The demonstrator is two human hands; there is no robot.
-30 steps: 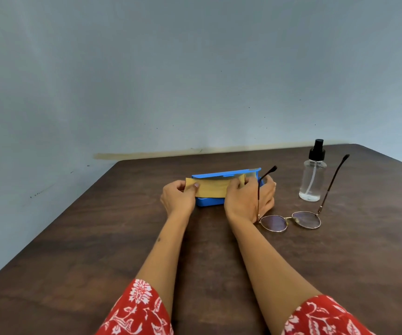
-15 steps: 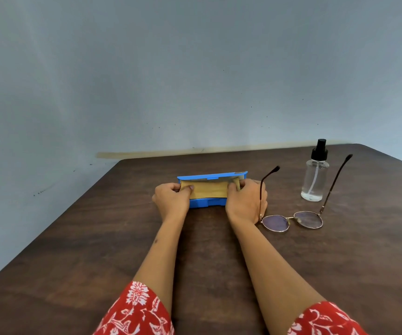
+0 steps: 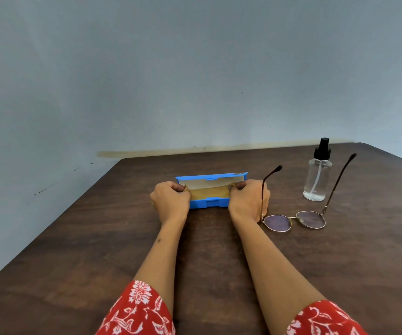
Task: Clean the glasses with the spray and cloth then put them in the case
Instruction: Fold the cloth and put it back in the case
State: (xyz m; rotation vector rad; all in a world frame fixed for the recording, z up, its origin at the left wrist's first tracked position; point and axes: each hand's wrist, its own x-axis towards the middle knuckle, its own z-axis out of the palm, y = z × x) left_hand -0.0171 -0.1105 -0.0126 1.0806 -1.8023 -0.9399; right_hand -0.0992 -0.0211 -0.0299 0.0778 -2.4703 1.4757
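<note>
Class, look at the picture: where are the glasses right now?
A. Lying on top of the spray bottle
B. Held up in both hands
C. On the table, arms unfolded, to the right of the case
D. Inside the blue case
C: the glasses lie lenses-down on the table, arms sticking up, right of the open case, whose cloth both hands pinch.

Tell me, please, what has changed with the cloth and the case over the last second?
Both hands, left hand and right hand, lowered the tan cloth into the open blue case, which shifted left. The glasses and spray bottle stayed put.
</note>
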